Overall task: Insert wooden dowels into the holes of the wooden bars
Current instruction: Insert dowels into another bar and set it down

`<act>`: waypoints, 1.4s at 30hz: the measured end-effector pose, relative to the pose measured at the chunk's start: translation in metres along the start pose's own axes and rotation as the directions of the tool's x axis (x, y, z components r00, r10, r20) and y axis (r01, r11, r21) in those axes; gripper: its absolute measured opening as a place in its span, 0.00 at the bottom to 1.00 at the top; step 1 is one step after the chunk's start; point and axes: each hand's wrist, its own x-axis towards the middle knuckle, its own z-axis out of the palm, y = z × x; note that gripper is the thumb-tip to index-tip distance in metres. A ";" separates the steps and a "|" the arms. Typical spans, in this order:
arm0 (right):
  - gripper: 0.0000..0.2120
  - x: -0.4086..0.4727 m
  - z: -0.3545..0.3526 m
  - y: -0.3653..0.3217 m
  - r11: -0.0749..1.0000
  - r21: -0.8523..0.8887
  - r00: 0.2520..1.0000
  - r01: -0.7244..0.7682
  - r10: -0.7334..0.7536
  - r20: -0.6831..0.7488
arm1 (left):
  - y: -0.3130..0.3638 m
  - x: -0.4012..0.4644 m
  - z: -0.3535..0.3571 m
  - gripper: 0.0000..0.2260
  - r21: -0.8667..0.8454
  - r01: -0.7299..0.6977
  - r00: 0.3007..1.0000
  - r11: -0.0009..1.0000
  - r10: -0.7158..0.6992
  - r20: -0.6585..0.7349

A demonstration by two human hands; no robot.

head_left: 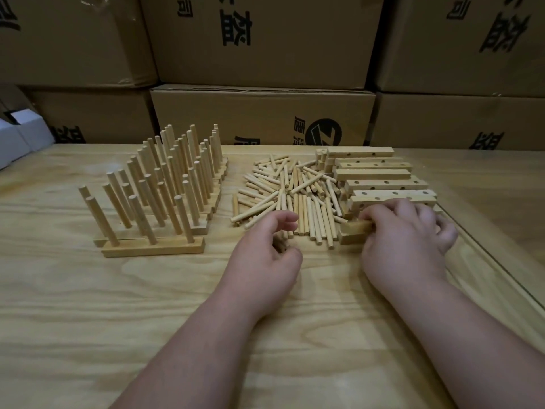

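Pinching a wooden bar (pixel 355 231) in right hand (pixel 404 240) grip at 3 o'clock. Left hand (pixel 265 255) grip loosely curled, holding nothing, just before loose dowels (pixel 295 196).

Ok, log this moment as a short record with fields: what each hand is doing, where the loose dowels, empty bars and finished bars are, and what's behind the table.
left hand: fingers loosely curled over the near edge of the dowel pile, nothing clearly held
right hand: grips a wooden bar at the near end of the stack
loose dowels: heap at table centre
empty bars: stacked right of the dowels, holes showing
finished bars: rows with upright dowels, on the left
table: light wood
background: cardboard boxes stacked behind
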 end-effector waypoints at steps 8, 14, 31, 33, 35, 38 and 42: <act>0.15 -0.018 -0.001 -0.022 0.807 0.217 0.827 0.550 -0.491 -0.273 | 0.003 -0.001 -0.001 0.21 -0.139 -0.257 0.966 0.956 0.257 -0.019; 0.20 -0.015 0.000 -0.019 0.852 0.259 0.890 0.456 -0.430 -0.154 | 0.004 0.003 -0.001 0.07 -0.157 -0.363 0.923 0.919 0.330 -0.201; 0.19 -0.010 0.007 -0.010 0.954 0.222 0.974 0.201 -0.219 0.060 | 0.008 0.001 -0.014 0.15 -0.504 -0.201 0.893 0.840 -0.054 -0.446; 0.21 -0.011 0.011 -0.011 0.951 0.199 0.949 0.238 -0.271 0.160 | 0.006 0.001 -0.014 0.15 -0.507 -0.194 0.899 0.840 -0.056 -0.435; 0.22 -0.011 0.016 -0.010 0.958 0.155 0.933 0.240 -0.272 0.234 | 0.006 0.001 -0.015 0.16 -0.540 -0.177 0.910 0.823 -0.073 -0.409; 0.16 -0.008 0.018 -0.008 0.962 0.150 0.952 0.229 -0.254 0.174 | 0.005 0.003 -0.015 0.20 -0.602 -0.154 0.917 0.783 -0.114 -0.382; 0.07 -0.004 0.016 -0.008 0.974 0.120 0.974 0.194 -0.206 0.098 | 0.002 0.003 -0.015 0.20 -0.619 -0.145 0.942 0.772 -0.083 -0.324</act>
